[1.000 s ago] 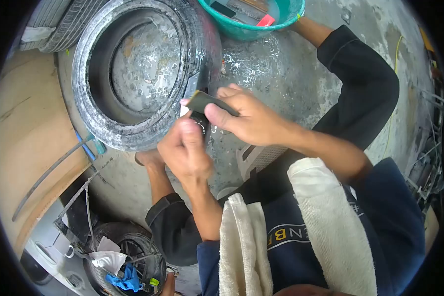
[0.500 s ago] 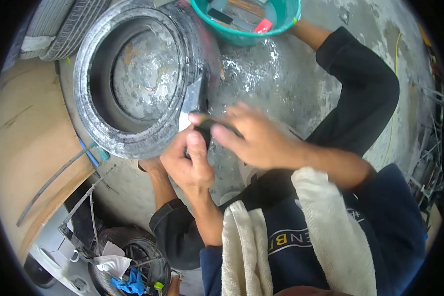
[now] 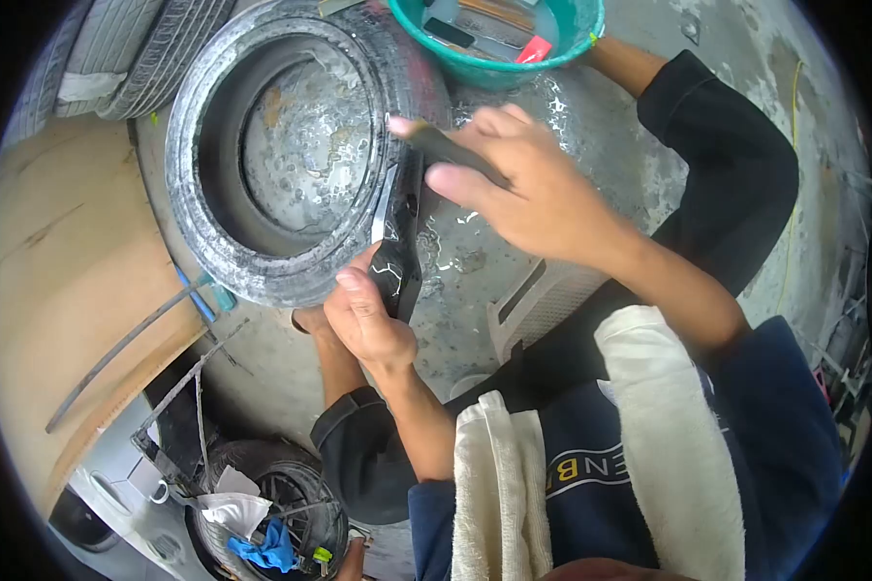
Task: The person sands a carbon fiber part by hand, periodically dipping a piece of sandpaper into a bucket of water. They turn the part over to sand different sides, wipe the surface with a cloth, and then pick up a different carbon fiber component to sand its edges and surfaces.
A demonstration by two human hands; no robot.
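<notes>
Black molded part (image 3: 411, 271) is lying beside the tire (image 3: 181, 165), its lower end gripped by the left hand (image 3: 366, 324), looking light, stiff, slippery if wet, and best held by that thicker end. The right hand (image 3: 538, 189) is gripping a dark pad (image 3: 458, 155); beyond, a teal basin (image 3: 499, 76) is holding cloudy liquid, a red piece (image 3: 534, 49) and a black block (image 3: 450, 33).

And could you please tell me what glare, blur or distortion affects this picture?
Head view: fisheye distortion bends the scene, with dark corners; glare whitens patches of wet floor beside the tire; the right hand and the dark strip it holds look slightly blurred.
</notes>
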